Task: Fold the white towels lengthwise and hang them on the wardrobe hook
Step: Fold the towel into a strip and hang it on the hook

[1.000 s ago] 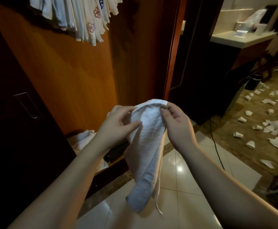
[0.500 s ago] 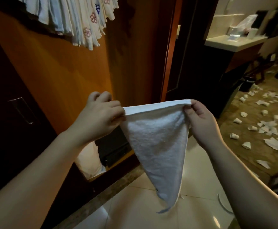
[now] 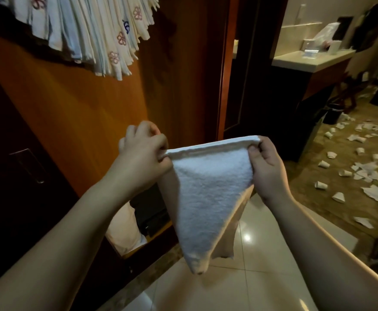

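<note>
- While a person stands before an orange-brown wooden wardrobe panel (image 3: 75, 122), both bare hands hold a white terry-cloth towel (image 3: 208, 194) taut by its top hem in mid-air above the glossy tiled floor (image 3: 246, 286).
- Left hand (image 3: 143, 153): its grip is curled, pinching the towel's left corner between thumb and fingers.
- Right hand (image 3: 266, 167): its grip pinches the right corner, thumb in front of the cloth.
- Below the hem the towel tapers to a point, a second layer showing behind its right edge.
- Overhead at upper left hangs a bunch of white and pale-blue cloths with embroidered pink flowers (image 3: 98, 34), against the panel.
- At right, a pale-topped dark vanity table (image 3: 311, 61) carries small items, and crumpled white paper cups and scraps (image 3: 363, 171) litter the brown floor beyond.
</note>
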